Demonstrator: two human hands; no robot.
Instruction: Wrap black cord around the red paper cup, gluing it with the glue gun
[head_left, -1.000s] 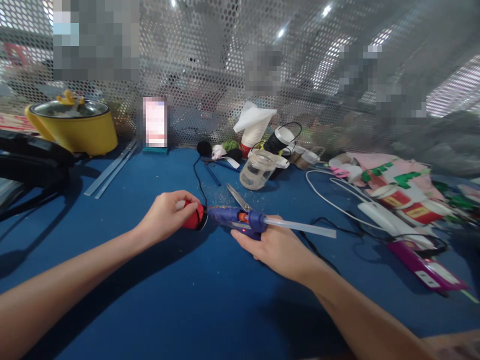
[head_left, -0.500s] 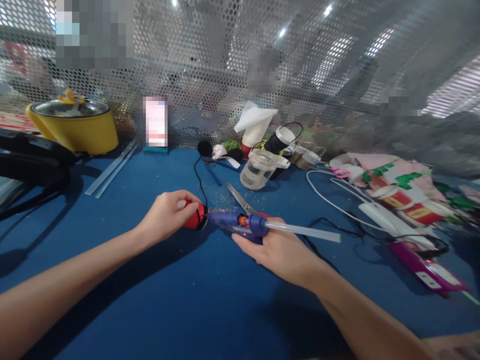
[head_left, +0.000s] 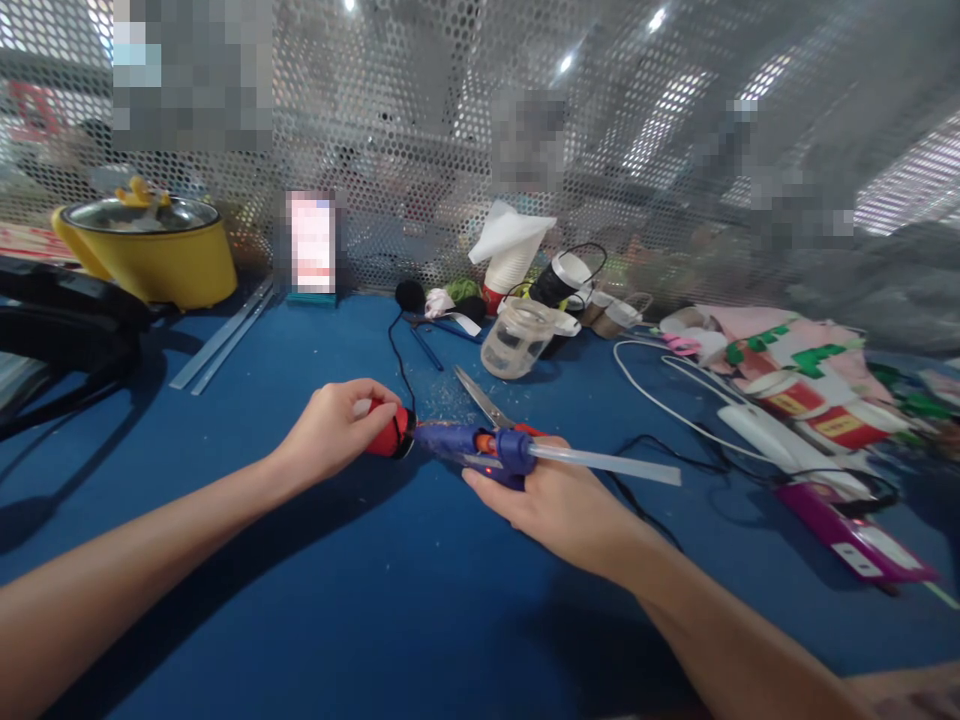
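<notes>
Between the fingers of my left hand [head_left: 334,425] is a small red cup [head_left: 388,432], tipped on its side, with black cord around its right end. That cord [head_left: 397,350] runs back to a ball of black yarn [head_left: 410,296]. My right hand [head_left: 559,500] is closed around a blue hot glue gun [head_left: 457,441], its nozzle at the cup's corded end; whether they touch I cannot tell. A clear glue stick [head_left: 607,461] juts from the gun's rear. Just behind the gun lie open scissors [head_left: 480,397], their red handles partly hidden.
A clear plastic cup [head_left: 516,342] stands behind the scissors. White strips [head_left: 225,335] lie by the yellow pot [head_left: 157,255] at left. On the right are a white cable [head_left: 626,380], a purple power strip [head_left: 855,535] and paper cups [head_left: 847,425]. Perforated metal [head_left: 420,150] closes the back.
Almost nothing differs. Both hands, the red cup and the glue gun keep nearly the same places.
</notes>
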